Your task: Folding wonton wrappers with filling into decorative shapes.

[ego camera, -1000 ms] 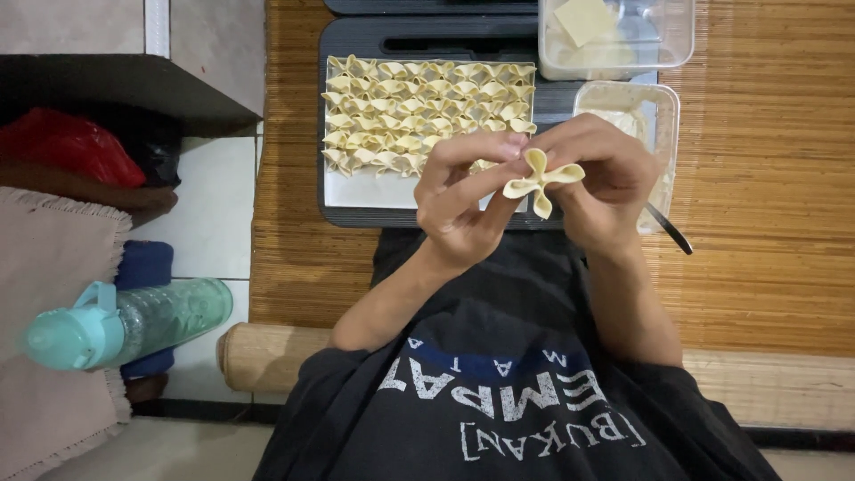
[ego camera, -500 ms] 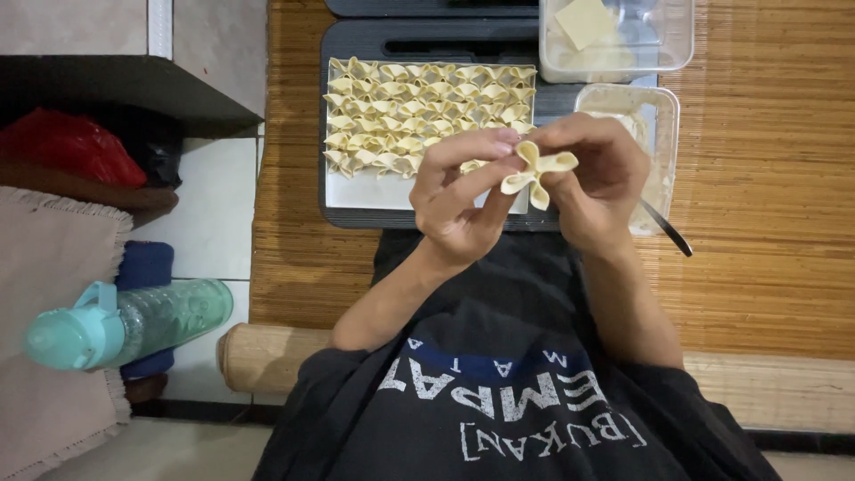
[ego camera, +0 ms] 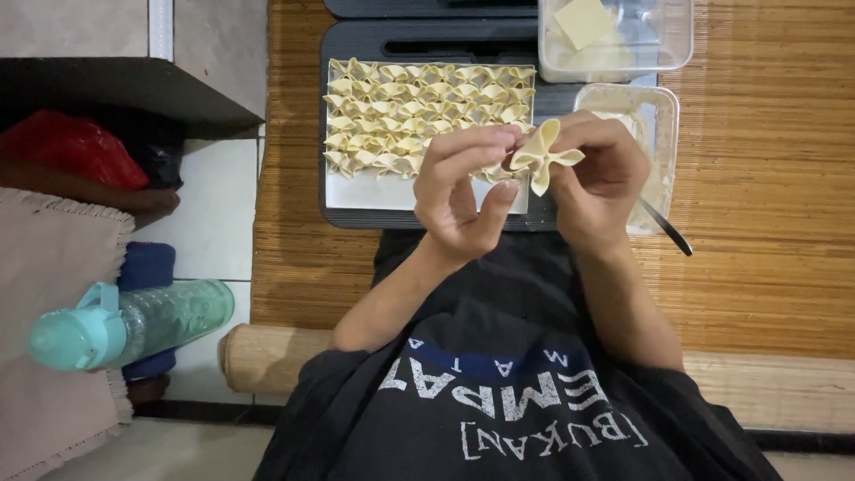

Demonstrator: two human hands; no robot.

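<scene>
Pinching the folded dough piece (ego camera: 542, 155) between both hands (ego camera: 463, 191), I see the dark tray (ego camera: 356, 53) of finished ones at eleven o'clock, left hand nearer.

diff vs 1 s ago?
Little. Both hands, left and right, kept hold of the folded dumpling. It turned slightly in the fingers and rose a touch toward the tray. Tray rows, containers and bottle unchanged.

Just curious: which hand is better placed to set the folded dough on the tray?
Probably left: both pinch the folded dough, but the left hand is over the tray's bare strip, the right hand off it.
</scene>
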